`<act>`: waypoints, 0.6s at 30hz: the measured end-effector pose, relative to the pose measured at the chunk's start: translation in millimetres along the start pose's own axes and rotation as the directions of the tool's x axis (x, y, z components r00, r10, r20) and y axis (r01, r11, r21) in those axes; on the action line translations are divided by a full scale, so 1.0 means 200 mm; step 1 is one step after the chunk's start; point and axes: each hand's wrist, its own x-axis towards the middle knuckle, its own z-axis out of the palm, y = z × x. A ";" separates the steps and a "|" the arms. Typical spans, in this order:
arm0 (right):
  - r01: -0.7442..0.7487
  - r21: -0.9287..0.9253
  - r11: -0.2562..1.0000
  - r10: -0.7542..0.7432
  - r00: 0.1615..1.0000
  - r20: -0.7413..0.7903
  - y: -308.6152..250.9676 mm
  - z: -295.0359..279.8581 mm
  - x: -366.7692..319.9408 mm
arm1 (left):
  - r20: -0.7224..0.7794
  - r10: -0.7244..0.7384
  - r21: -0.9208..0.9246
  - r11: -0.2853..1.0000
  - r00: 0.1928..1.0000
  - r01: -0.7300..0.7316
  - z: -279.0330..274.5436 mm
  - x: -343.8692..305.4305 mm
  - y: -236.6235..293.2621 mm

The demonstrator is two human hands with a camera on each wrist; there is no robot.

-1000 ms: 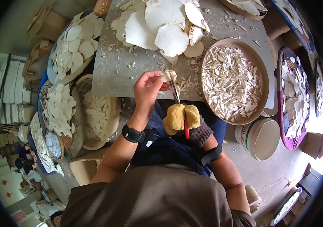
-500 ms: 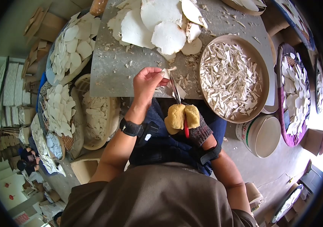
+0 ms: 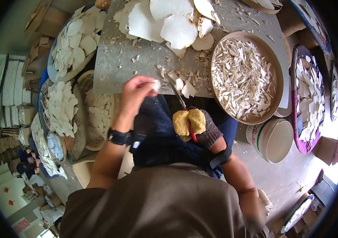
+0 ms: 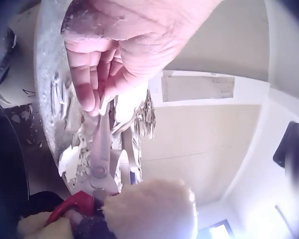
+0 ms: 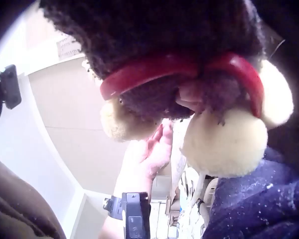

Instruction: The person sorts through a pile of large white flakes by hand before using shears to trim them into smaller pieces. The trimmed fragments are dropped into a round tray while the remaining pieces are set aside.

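Note:
My bare left hand (image 3: 132,97) pinches a small white slice (image 3: 156,85) between thumb and fingertips, left of the scissors (image 3: 179,95). In the left wrist view the slice overlaps the scissor blades (image 4: 102,149). My right hand (image 3: 210,137), in a dark knitted glove, grips the scissors by their red handles (image 5: 149,72). Yellow spongy padding (image 3: 182,123) is around the handles and hides part of the fingers. The blades point away from me over the near table edge. Beside their tips lie white offcuts (image 3: 188,90), some with brown edges.
Large white slices (image 3: 179,31) are heaped at the back of the grey metal table (image 3: 115,73). A round tray (image 3: 280,79) of thin white strips stands at the table's right. Below it is a white bucket (image 3: 274,142). Baskets of slices (image 3: 62,109) line the left side.
My left hand has moved left and slightly toward me with the small slice, away from the blades. The scissors have tilted a little to the left. A brown-edged offcut now shows beside the blades.

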 end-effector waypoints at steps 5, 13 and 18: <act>-0.071 0.256 0.964 0.066 0.997 0.028 0.10 0.02 -0.06 | -0.438 0.179 0.303 0.952 0.881 -0.043 -0.67 -0.16 0.03; -0.283 0.640 0.714 0.321 0.945 0.059 -0.13 -0.01 -0.11 | 0.040 0.484 0.713 0.599 0.874 -0.365 -0.12 -0.17 0.08; -0.203 0.385 0.900 0.252 0.964 -0.081 -0.20 -0.04 -0.18 | 0.583 0.535 0.668 0.113 0.611 -0.736 0.34 0.01 -0.08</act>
